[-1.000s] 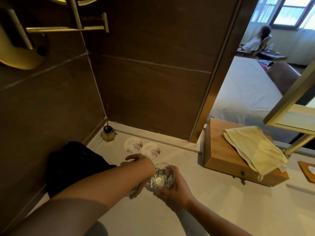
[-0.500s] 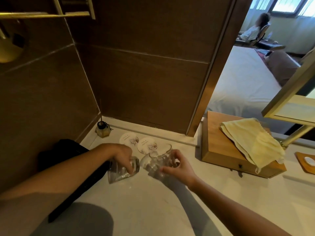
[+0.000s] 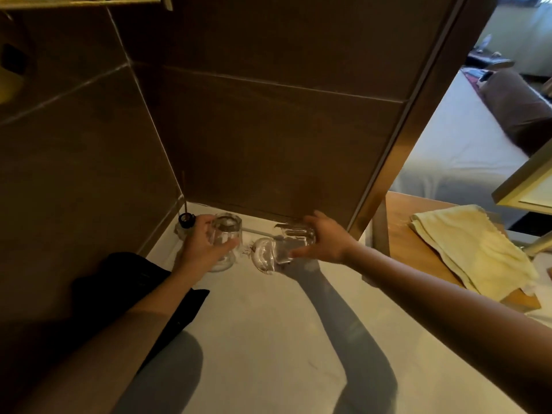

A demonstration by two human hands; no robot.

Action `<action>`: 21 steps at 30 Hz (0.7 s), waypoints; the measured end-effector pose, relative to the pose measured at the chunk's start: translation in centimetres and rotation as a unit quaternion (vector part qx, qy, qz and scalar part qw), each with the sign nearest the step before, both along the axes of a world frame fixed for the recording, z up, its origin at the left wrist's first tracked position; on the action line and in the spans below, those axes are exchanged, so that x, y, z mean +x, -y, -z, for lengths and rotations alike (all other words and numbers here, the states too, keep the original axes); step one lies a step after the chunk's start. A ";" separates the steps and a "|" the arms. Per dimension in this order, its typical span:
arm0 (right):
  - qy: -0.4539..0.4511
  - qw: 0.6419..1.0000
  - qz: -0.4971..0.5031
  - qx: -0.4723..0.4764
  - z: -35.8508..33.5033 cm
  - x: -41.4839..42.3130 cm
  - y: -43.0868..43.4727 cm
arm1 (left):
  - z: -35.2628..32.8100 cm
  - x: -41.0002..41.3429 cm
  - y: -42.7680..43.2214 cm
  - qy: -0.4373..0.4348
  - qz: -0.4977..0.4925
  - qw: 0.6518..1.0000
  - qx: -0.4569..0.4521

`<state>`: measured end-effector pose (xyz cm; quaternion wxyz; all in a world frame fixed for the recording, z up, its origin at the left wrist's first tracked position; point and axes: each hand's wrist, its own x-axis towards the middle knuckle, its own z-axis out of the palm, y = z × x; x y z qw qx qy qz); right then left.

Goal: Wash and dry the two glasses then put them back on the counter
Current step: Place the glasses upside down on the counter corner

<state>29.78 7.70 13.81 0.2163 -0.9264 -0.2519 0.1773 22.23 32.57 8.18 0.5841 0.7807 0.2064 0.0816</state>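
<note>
Step in hand, by judgement: return to desk (image 3: 268, 339). Left hand (image 3: 203, 249) grips upright glass (image 3: 224, 240), base at or near the surface. Right hand (image 3: 325, 240) clasps tilted glass (image 3: 277, 249), mouth toward the left hand. Next: right it, set down, let go.

Both forearms are bare to the frame edge; left hand (image 3: 200, 245) and right hand (image 3: 328, 241) ungloved.
</note>
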 end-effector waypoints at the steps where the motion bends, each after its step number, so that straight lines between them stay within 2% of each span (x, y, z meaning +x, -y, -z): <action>1: 0.025 0.999 -0.030 -0.021 -0.1 0.5 -0.7 | 0.4 0.3 0.5 0.014 -0.003 1.000 0.003; 5: 0.096 0.983 -0.121 -0.097 -0.3 1.4 -3.2 | 1.7 1.1 1.6 0.039 0.005 0.998 0.057; 11: 0.121 0.968 -0.164 -0.144 0.5 1.8 -5.7 | 3.7 1.9 0.5 0.037 0.013 0.992 0.123; 21: 0.112 0.966 -0.173 -0.158 1.7 1.6 -7.3 | 4.5 2.4 1.2 0.053 0.019 0.993 0.105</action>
